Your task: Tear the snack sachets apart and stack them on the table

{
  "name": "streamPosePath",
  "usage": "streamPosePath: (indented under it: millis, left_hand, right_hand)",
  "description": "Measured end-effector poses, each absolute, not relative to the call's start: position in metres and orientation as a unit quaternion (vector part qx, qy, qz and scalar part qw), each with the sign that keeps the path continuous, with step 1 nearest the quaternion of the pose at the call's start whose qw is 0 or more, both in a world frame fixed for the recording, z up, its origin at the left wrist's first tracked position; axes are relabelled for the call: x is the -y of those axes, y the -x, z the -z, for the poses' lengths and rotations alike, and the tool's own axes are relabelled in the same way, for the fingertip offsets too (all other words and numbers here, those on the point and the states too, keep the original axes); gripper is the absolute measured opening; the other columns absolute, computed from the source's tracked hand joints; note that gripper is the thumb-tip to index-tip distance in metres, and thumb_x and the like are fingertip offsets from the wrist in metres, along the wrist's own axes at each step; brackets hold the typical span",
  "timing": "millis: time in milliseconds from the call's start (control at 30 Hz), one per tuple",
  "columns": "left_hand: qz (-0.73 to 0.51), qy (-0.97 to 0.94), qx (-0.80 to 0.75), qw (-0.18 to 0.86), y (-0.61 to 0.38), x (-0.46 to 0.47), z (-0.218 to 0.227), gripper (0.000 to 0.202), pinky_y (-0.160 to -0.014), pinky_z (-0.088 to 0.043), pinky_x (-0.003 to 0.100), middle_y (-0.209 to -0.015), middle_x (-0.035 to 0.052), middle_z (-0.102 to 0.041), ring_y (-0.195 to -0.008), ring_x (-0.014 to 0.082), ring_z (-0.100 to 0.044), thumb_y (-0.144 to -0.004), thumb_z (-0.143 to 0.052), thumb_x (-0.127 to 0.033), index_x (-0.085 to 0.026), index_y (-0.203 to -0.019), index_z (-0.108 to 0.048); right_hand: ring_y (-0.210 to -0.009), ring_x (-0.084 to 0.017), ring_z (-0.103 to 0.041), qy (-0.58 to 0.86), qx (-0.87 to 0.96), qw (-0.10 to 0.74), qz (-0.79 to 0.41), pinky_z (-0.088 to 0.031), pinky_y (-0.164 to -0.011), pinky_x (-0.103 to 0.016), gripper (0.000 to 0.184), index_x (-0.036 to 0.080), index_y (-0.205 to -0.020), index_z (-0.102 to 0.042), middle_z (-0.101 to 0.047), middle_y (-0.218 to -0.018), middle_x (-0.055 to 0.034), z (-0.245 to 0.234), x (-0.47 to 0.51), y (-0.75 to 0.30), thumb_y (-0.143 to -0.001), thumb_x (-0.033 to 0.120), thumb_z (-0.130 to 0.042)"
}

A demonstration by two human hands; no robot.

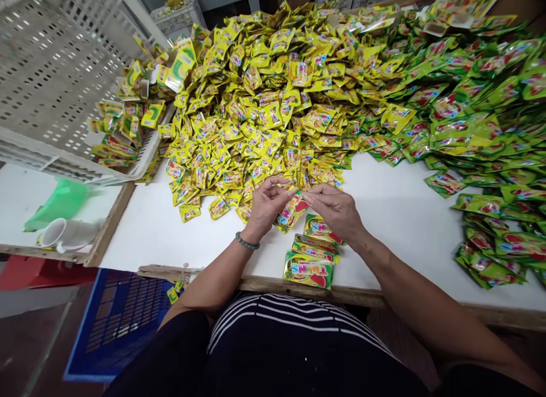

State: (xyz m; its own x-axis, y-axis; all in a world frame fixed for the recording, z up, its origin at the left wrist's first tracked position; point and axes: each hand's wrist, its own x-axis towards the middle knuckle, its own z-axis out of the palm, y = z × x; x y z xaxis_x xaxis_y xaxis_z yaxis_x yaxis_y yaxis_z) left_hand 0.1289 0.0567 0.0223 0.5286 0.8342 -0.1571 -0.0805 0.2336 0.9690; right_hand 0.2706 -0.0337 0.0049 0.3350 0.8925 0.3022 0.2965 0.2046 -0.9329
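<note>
My left hand (267,206) and my right hand (336,209) meet over the white table (384,215), both pinching the top edge of one green and yellow candy packet (291,212) that hangs between them. Just below it lies a short row of bigger packets marked TWINS (309,269), reaching to the table's front edge. A large heap of small yellow packets (264,112) rises right behind my hands. A beaded bracelet (246,242) circles my left wrist.
Green packets (482,118) spread over the right side of the table. A white perforated crate (55,73) with some packets stands at the left, beside a green scoop (60,202) and a white cup (63,235). A blue crate (119,317) sits on the floor.
</note>
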Motion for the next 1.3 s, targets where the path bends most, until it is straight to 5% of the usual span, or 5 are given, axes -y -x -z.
streamPosePath:
  millis: [267, 567, 867, 1067, 1300]
  left_hand:
    - [-0.213, -0.619, -0.313, 0.688, -0.146, -0.058, -0.050, 0.050, -0.044, -0.032, 0.019, -0.058, -0.0058, -0.059, -0.044, 0.0047, -0.046, -0.061, -0.084, -0.039, -0.017, -0.098, -0.057]
    - [0.030, -0.809, -0.155, 0.566, -0.130, -0.031, -0.057, 0.038, -0.054, -0.035, 0.024, -0.064, -0.0031, -0.055, -0.057, 0.0088, -0.048, -0.074, -0.075, -0.034, -0.014, -0.102, -0.060]
    - [-0.031, -0.926, -0.181, 0.328, -0.108, -0.021, -0.046, 0.064, -0.086, -0.046, 0.037, -0.113, 0.0106, -0.060, -0.105, 0.0251, -0.054, -0.062, -0.079, -0.058, -0.019, -0.109, -0.059]
    - [0.011, -0.871, -0.288, 0.397, -0.088, -0.015, -0.042, 0.091, -0.072, -0.047, 0.032, -0.117, 0.0112, -0.061, -0.082, 0.0185, -0.061, -0.061, -0.079, -0.057, -0.023, -0.136, -0.041]
    - [0.010, -0.827, -0.237, 0.510, -0.091, -0.011, -0.044, 0.068, -0.061, -0.038, 0.024, -0.078, 0.0011, -0.064, -0.066, 0.0132, -0.055, -0.066, -0.077, -0.047, -0.017, -0.122, -0.054]
  right_hand:
    - [-0.077, -0.017, -0.064, 0.655, 0.474, 0.513, -0.290, -0.051, -0.072, -0.033, 0.040, 0.020, -0.082, -0.074, -0.071, -0.082, -0.0043, -0.006, 0.049, -0.311, -0.088, 0.052, -0.052]
    - [-0.091, -0.027, -0.061, 0.780, 0.535, 0.235, -0.224, -0.049, -0.078, -0.039, 0.029, 0.020, -0.084, -0.061, -0.067, -0.093, -0.0084, 0.014, 0.096, -0.299, -0.066, 0.036, -0.076]
    - [-0.092, -0.022, -0.067, 0.698, 0.507, 0.399, -0.312, -0.054, -0.081, -0.039, 0.043, 0.025, -0.124, -0.056, -0.069, -0.116, -0.0059, 0.010, 0.129, -0.280, -0.087, 0.046, -0.055]
    - [-0.114, -0.024, -0.062, 0.687, 0.507, 0.430, -0.294, -0.049, -0.100, -0.043, 0.049, 0.025, -0.124, -0.062, -0.066, -0.127, -0.0048, 0.019, 0.128, -0.278, -0.079, 0.045, -0.066]
    - [-0.102, -0.027, -0.067, 0.762, 0.295, 0.522, -0.245, -0.056, -0.087, -0.043, 0.052, 0.016, -0.112, -0.068, -0.072, -0.109, -0.0106, 0.045, 0.126, -0.299, -0.073, 0.051, -0.070]
